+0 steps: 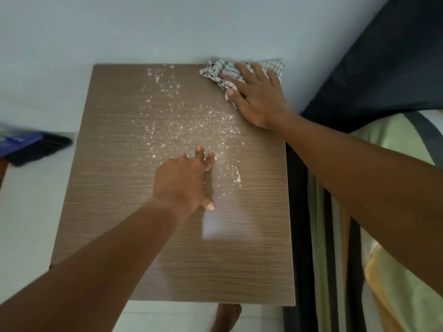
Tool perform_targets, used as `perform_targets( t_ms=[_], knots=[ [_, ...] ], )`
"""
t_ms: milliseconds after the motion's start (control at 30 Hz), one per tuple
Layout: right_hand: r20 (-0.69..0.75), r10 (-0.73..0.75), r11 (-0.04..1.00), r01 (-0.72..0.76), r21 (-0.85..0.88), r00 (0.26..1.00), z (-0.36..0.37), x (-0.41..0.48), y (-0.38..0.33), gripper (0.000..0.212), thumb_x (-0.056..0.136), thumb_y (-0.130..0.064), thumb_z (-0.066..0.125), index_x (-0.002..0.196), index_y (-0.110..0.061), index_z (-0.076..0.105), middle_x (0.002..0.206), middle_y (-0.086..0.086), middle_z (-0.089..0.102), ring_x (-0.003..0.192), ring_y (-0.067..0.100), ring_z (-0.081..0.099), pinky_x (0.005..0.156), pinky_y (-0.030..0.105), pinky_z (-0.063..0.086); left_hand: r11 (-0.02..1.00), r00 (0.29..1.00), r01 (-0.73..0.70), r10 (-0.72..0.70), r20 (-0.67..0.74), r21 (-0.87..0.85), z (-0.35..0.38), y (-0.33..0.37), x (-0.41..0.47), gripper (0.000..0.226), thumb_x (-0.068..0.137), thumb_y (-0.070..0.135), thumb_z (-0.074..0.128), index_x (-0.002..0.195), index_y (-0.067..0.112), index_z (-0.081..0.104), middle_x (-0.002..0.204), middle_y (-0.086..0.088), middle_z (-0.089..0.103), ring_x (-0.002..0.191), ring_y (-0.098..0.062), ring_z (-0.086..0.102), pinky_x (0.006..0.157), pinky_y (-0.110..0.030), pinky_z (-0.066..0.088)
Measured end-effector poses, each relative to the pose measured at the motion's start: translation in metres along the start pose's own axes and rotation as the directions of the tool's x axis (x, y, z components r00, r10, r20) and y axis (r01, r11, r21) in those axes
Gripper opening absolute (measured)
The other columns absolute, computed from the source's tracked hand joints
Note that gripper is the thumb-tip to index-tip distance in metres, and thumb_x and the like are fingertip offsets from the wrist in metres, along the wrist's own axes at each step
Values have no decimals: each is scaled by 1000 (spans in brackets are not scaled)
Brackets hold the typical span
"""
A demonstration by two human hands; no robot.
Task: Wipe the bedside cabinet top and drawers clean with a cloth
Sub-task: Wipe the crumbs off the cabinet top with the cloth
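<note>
The wood-grain cabinet top [119, 224] carries white powder [191, 125] scattered from centre toward twelve o'clock — and a checked cloth [220, 70] at one o'clock.

Both forearms are bare from wrist to frame edge, with no sleeve, watch, ring or bracelet showing; the left hand [184, 180] and right hand [257, 97] have short, pale nails (a bare foot [226, 317] shows below)

Dim, soft light; glare patch; blurred, distorted edges.
</note>
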State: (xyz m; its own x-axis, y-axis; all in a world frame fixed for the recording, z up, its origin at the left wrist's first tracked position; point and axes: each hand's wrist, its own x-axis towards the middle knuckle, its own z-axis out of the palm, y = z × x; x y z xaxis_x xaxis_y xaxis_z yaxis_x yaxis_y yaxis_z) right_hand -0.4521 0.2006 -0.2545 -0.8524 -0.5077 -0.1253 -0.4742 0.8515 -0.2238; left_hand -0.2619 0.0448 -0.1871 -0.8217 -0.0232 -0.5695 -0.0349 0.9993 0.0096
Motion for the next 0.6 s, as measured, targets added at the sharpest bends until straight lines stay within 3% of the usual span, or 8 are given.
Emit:
perform_targets(
  t_ms=[200, 267, 400, 500, 600],
  knots=[
    [-3, -62, 998, 62, -21, 998, 15, -84, -26, 54, 105, -56, 9, 157, -47, 21, 169, -7, 14, 157, 25, 6, 125, 52, 4, 999, 998, -36, 38, -49, 36, -2, 0, -4, 117, 58, 64, 81, 154, 40, 19, 162, 14, 16, 140, -28, 40, 107, -45, 39],
    [32, -75, 997, 74, 8, 997, 23, -129, -42, 52, 106, -54, 11, 157, -46, 22, 169, -7, 14, 157, 24, 5, 125, 51, 4, 998, 995, -58, 61, -82, 34, 4, -3, -12, 111, 62, 65, 79, 153, 36, 23, 162, 9, 23, 140, -28, 40, 114, -52, 27],
    [66, -95, 995, 95, -4, 993, 41, -225, -73, 50, 108, -52, 15, 157, -47, 21, 169, -10, 12, 157, 21, 2, 126, 49, 3, 988, 966, -152, 144, -217, -21, 41, -16, -63, 91, 73, 63, 71, 150, 32, 34, 161, 9, 27, 148, -21, 22, 119, -59, 2],
    [62, -98, 995, 99, -8, 993, 54, -289, -99, 49, 108, -52, 17, 156, -47, 23, 168, -11, 15, 157, 21, 5, 126, 49, 6, 976, 946, -214, 217, -241, 36, 77, -19, -116, 84, 75, 65, 66, 148, 33, 39, 157, 10, 33, 147, -19, 23, 119, -58, 2],
    [45, -92, 996, 93, -4, 995, 69, -338, -121, 48, 107, -53, 19, 154, -49, 25, 167, -12, 19, 157, 21, 8, 125, 49, 9, 985, 969, -175, 174, -174, 9, 101, -18, -144, 91, 72, 65, 70, 149, 31, 37, 154, 12, 37, 145, -19, 26, 118, -59, 1]
  ],
)
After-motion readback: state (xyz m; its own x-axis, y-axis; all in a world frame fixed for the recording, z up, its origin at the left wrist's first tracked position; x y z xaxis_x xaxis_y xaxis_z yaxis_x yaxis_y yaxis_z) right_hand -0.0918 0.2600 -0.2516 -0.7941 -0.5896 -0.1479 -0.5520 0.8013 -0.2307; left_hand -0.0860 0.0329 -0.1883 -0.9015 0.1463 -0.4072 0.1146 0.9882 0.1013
